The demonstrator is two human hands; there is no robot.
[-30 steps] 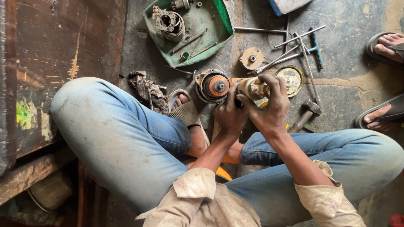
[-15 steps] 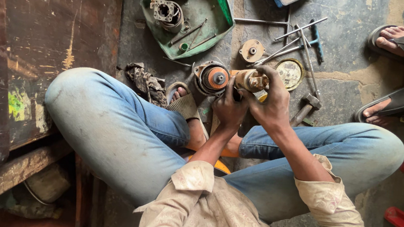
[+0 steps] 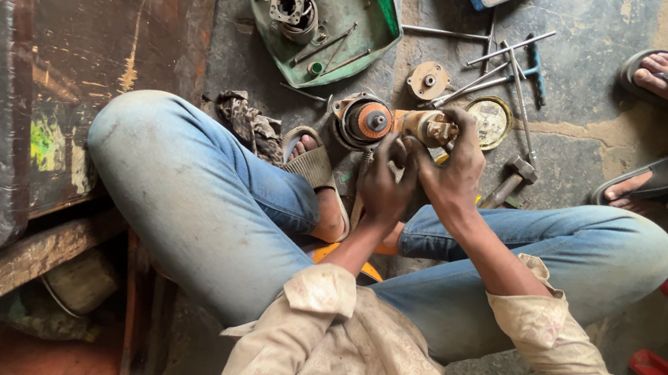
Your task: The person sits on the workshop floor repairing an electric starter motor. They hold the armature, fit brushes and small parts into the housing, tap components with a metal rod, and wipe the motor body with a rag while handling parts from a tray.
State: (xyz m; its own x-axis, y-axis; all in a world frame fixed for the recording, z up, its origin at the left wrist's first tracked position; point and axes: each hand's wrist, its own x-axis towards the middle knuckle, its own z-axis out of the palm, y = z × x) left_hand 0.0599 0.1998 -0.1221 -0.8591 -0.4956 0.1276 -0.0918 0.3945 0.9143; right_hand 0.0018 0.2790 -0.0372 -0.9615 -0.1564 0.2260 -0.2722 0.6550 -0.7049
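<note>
A greasy motor rotor (image 3: 406,126) is gripped over the floor (image 3: 585,82) between the knees, fingers of the left hand (image 3: 384,186) and right hand (image 3: 456,171) closed on it; a green tray (image 3: 376,18) lies farther off.

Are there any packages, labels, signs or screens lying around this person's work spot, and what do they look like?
No screens or signs.
Round tin lid or dish: on the floor just past the right hand, round, yellowish and worn, perhaps printed; too blurred to tell.
Patch on the wooden panel: left side, a green and yellow smear, maybe a torn label or just paint.
Green tray: top centre, holds metal parts, unlabelled.
</note>
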